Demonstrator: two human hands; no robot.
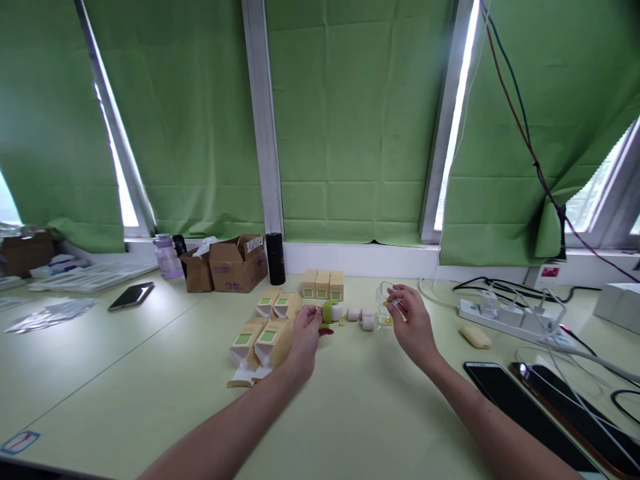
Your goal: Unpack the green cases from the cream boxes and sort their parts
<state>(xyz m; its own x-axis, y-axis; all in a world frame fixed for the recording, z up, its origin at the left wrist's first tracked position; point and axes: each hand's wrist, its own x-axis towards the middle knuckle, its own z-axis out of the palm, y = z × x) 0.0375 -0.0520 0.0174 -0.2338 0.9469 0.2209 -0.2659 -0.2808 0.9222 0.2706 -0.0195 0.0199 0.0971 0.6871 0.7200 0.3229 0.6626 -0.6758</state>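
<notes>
My left hand (306, 337) is closed, its fingertips pinching a small green piece (327, 311) that sits against a white round part; its exact kind is hard to make out. Thumb and fingers of my right hand (414, 328) are pinched together at a thin, pale piece (399, 305), too small to name. Beside those fingers lies clear plastic packaging (383, 293), with small yellow bits below it. Between the hands are several small white cylinders (367, 323). Open-ended cardboard boxes (267, 340) with green labels lie left of my left hand.
Three closed small boxes (323, 285) stand behind the hands. A black cylinder (275, 259), a brown carton (239, 267) and a purple bottle (168, 257) line the back. On the right are a power strip (515, 319), cables, a beige case (475, 337) and dark phones (525, 413).
</notes>
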